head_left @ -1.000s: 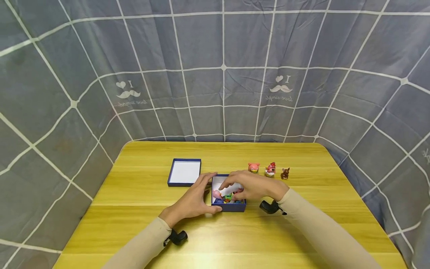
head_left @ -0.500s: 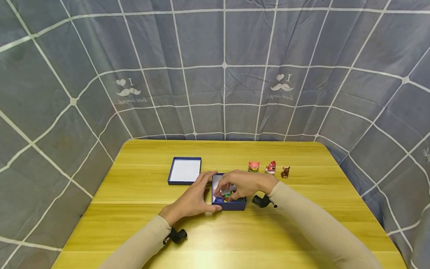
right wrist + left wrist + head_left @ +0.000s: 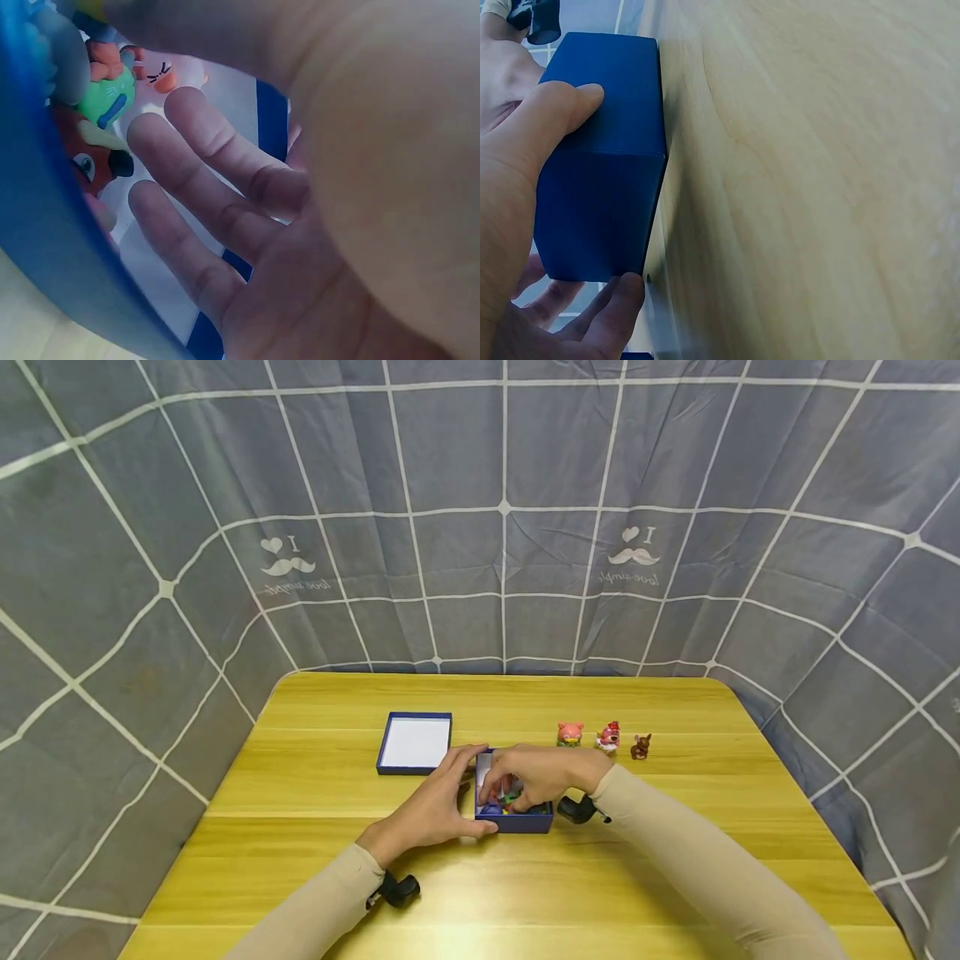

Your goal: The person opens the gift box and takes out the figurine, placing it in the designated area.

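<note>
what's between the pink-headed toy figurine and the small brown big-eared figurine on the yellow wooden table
A red-topped pink-and-white figurine stands between the pink-headed figurine and the small brown figurine, as the head view shows.

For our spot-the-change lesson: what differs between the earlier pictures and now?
The right hand moved leftward and reached deeper into the blue box; whether it grips anything is hidden. Unchanged: left hand holding the box, white-lined lid, three figurines on the table.

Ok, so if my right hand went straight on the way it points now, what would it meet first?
Most likely the toy figures in the blue box: your right hand points down into it, close to them. Depth is unclear, so I can't tell which figure comes first.
</note>
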Available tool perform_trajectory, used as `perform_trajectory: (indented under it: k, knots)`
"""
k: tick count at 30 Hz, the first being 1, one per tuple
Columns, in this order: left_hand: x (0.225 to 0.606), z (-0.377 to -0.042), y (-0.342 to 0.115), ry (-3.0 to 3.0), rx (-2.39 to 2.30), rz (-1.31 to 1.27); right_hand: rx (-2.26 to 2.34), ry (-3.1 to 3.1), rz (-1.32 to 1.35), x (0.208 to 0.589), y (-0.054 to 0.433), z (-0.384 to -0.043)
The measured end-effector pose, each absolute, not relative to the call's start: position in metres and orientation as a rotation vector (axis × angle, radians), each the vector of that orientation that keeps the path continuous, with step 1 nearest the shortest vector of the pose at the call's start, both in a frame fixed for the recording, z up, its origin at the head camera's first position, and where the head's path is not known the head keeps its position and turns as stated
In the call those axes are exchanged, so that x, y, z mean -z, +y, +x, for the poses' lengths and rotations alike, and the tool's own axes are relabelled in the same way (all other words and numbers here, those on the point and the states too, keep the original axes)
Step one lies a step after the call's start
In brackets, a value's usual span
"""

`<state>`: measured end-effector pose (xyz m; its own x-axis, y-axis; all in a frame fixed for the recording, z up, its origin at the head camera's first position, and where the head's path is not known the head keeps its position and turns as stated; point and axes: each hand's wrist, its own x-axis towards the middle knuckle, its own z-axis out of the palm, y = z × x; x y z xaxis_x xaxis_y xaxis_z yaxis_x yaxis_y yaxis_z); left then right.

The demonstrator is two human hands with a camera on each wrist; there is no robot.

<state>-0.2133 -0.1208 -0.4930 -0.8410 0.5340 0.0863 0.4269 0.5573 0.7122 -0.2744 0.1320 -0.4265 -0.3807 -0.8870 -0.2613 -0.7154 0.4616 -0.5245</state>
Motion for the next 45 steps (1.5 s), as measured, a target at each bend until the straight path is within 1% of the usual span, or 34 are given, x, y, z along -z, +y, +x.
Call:
perform_trajectory:
  k: [26,45]
  knots:
    - [0.4958,-0.2147,-0.1206,2.659,-1.176,0.854,0.468,2.225,-1.334,0.4307,0.1303,-0.2739]
    - [0.4955,-0.2150,-0.1217,2.639,-1.191,0.848,0.617,2.255,-1.288,0.4342,0.1379,-0.2702]
